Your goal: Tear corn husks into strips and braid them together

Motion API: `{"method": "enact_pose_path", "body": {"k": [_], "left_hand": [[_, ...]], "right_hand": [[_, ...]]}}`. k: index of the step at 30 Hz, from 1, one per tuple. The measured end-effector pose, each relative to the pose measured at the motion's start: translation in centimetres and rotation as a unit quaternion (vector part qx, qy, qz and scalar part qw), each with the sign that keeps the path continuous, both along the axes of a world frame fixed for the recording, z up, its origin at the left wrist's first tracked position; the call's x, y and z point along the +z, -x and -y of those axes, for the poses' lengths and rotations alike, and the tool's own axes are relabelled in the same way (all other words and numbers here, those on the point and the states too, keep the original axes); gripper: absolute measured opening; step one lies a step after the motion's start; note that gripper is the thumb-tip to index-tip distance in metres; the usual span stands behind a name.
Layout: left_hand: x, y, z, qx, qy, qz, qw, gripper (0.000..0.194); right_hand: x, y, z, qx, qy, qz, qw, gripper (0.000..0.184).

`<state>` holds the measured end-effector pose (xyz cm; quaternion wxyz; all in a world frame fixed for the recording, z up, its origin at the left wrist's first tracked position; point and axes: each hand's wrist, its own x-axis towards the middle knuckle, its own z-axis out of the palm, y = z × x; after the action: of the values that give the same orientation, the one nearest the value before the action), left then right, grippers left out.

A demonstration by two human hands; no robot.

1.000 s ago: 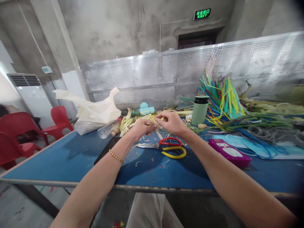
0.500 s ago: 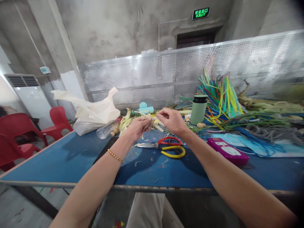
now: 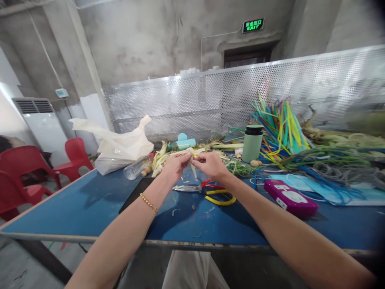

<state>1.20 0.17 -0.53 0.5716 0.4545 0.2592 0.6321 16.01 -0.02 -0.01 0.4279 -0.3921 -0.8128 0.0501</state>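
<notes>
Strip (image 3: 194, 171): pale, narrow piece, seen in the head view between the two hands, above the far half of the surface (image 3: 78, 212)
Lie from fingers: in the small gap where both sets of tips meet, its tail dropping below them
Long axis: close to upright in the picture, lower end leaning slightly right; how far it tips toward the wearer is unclear
Nearer hand: neither, since the left hand (image 3: 173, 166) and right hand (image 3: 213, 165) reach it from opposite sides at about one level
Left fingers: drawn together around the strip's upper part, thumb and forefinger with almost no gap
Right fingers: curled, thumb and forefinger tips brought together at the strip's right edge; they appear to pinch it, though the exact contact is small and blurred
Scissors (image 3: 189, 188): lying on the surface below the strip's tail, apart from it, blades leftward, yellow handle (image 3: 221, 198) nearer the wearer
Husks (image 3: 159, 160): heaped just beyond the hands and to the left
Scraps (image 3: 209, 212): thin shreds scattered on the surface, wearer's side of the scissors
Left of the hands: black slab (image 3: 136, 193) partly behind the left forearm, clear bottle (image 3: 132, 171), pale bag (image 3: 123, 144)
Right of the hands: green flask (image 3: 252, 146) upright, purple box (image 3: 290, 196) beside the right forearm
</notes>
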Motion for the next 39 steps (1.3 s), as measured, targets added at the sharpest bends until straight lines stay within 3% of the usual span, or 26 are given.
{"method": "enact_pose_path", "body": {"k": [7, 19, 25, 31, 35, 39], "left_hand": [[-0.4, -0.3, 0.0, -0.010, -0.019, -0.007, 1.000, 0.027], [-0.1, -0.5, 0.3, 0.099, -0.047, -0.046, 0.993, 0.029], [0.1, -0.6, 0.4, 0.120, -0.049, -0.047, 0.990, 0.029], [-0.1, -0.3, 0.2, 0.091, -0.057, -0.044, 0.993, 0.029], [0.1, 0.1, 0.3, 0.082, -0.080, -0.106, 0.988, 0.025], [0.2, 0.2, 0.8, -0.025, -0.093, -0.239, 0.966, 0.022]], "right_hand": [[-0.2, 0.3, 0.1, 0.004, 0.011, -0.016, 1.000, 0.030], [0.0, 0.8, 0.5, -0.001, 0.028, -0.004, 1.000, 0.020], [0.0, 0.9, 0.5, -0.004, 0.017, 0.005, 1.000, 0.018], [-0.3, 0.8, 0.2, 0.013, 0.008, 0.019, 1.000, 0.022], [0.8, -0.4, 0.5, 0.035, 0.005, 0.034, 0.999, 0.038], [2.2, -1.9, 0.5, -0.034, -0.057, -0.053, 0.996, 0.032]]}}
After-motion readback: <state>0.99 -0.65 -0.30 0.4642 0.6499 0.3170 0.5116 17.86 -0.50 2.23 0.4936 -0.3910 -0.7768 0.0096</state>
